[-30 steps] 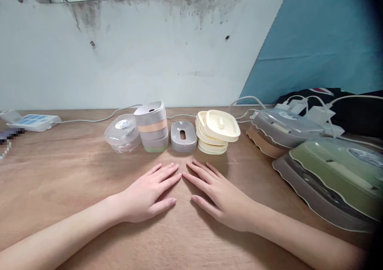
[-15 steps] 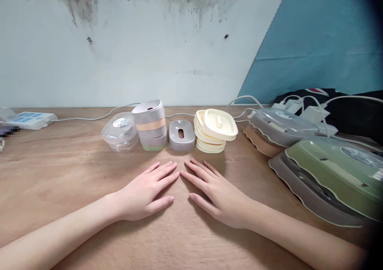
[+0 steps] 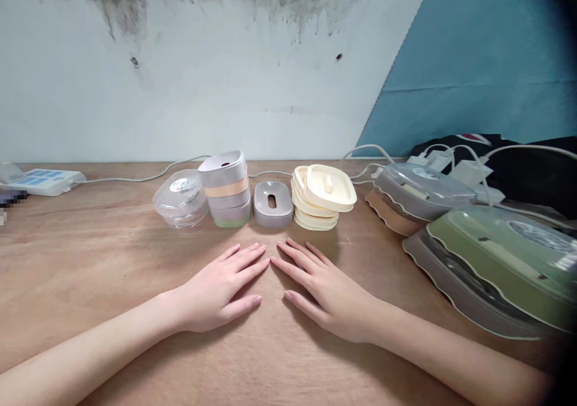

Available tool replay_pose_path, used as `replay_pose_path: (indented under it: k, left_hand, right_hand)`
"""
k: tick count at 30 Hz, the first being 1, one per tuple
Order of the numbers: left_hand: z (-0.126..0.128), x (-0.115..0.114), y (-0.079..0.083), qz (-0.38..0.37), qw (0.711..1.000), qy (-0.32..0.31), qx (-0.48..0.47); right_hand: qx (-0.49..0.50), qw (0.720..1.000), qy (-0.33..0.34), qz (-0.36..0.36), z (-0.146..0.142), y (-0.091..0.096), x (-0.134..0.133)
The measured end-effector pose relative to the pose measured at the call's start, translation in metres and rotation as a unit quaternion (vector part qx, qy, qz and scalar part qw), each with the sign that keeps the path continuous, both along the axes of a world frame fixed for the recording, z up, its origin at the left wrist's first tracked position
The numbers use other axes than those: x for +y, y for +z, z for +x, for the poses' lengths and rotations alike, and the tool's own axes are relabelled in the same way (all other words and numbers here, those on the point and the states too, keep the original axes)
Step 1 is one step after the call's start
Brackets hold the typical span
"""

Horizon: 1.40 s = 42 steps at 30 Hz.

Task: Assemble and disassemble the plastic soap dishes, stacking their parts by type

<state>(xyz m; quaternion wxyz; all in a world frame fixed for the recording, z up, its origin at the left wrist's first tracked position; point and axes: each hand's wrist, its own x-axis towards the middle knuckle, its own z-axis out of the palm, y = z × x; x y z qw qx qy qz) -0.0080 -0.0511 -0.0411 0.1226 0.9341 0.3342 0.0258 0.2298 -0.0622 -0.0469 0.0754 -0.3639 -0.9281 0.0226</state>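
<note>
Palm down on the wooden table (image 3: 279, 364) lies my left hand (image 3: 220, 289), fingers stretched out and holding nothing. My right hand (image 3: 331, 292) rests flat opposite it, fingers spread, its index fingertip almost touching the left one. Beyond the fingertips stands a low grey box with a slotted top (image 3: 273, 205). To its left is a stack of grey boxes (image 3: 229, 199) with peach and green bands. Further left sit clear plastic lids or bowls (image 3: 180, 196) with a round label. On the right, cream-coloured lids (image 3: 329, 187) are piled unevenly, the top one tilted.
At the right lie large translucent trays or covers, a grey one (image 3: 424, 187) and a green one (image 3: 500, 250), stacked over others. White chargers with cables (image 3: 471, 172) and a dark cloth (image 3: 532, 172) are behind them. A white power strip (image 3: 42, 181) is at far left.
Both hands stay flat in the same place. The view has shifted very slightly; no object has visibly moved.
</note>
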Motion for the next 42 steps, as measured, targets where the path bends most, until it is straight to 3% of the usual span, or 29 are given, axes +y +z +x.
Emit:
replay_pose_path:
  k: [3,5,7,10,15,18,20,23,26,28,30,33,38,42]
  left_hand:
    - [0.000,0.000,0.000,-0.005,1.000,0.002,-0.010]
    - [0.000,0.000,0.000,-0.006,1.000,0.001,-0.013]
    - [0.001,0.000,0.001,-0.008,1.000,0.000,-0.006]
    - [0.001,-0.001,0.003,-0.011,1.000,-0.001,0.008]
    - [0.001,-0.002,0.003,-0.004,1.000,-0.007,0.004]
    - [-0.001,-0.003,-0.002,-0.009,0.999,-0.001,-0.035]
    - [-0.003,-0.003,-0.006,0.001,0.993,0.033,-0.109]
    - [-0.006,-0.003,-0.009,0.040,0.953,0.115,-0.279]
    - [-0.008,-0.001,-0.008,0.043,0.915,0.163,-0.366]
    - [-0.008,0.001,-0.006,0.001,0.927,0.166,-0.337]
    - [-0.008,0.003,-0.004,-0.057,0.949,0.155,-0.270]
    - [-0.008,0.004,-0.002,-0.095,0.968,0.103,-0.206]
    - [-0.008,-0.002,0.001,-0.071,0.977,-0.038,-0.198]
    - [-0.008,-0.003,0.001,-0.067,0.977,-0.028,-0.201]
  right_hand:
    - [0.017,0.990,-0.019,0.137,0.002,0.003,0.003]
    - [0.030,0.962,-0.071,0.262,0.006,0.008,0.009]
    - [0.015,0.929,-0.143,0.341,0.011,0.013,0.018]
    - [-0.041,0.903,-0.226,0.362,0.022,0.018,0.032]
    - [-0.076,0.896,-0.265,0.347,0.035,0.029,0.035]
    - [-0.004,0.901,-0.234,0.364,0.033,0.038,0.025]
    - [0.095,0.909,-0.161,0.373,0.028,0.041,0.016]
    - [0.191,0.927,0.010,0.323,0.020,0.034,0.007]
    - [0.149,0.952,0.137,0.231,0.016,0.016,0.008]
    - [0.113,0.969,0.135,0.174,0.016,0.005,0.012]
    - [0.106,0.983,0.079,0.124,0.017,-0.002,0.016]
    - [0.144,0.988,0.025,0.052,0.019,-0.002,0.017]
    - [0.122,0.973,0.139,-0.140,0.017,0.014,0.009]
    - [0.104,0.980,0.116,-0.127,0.015,0.015,0.007]
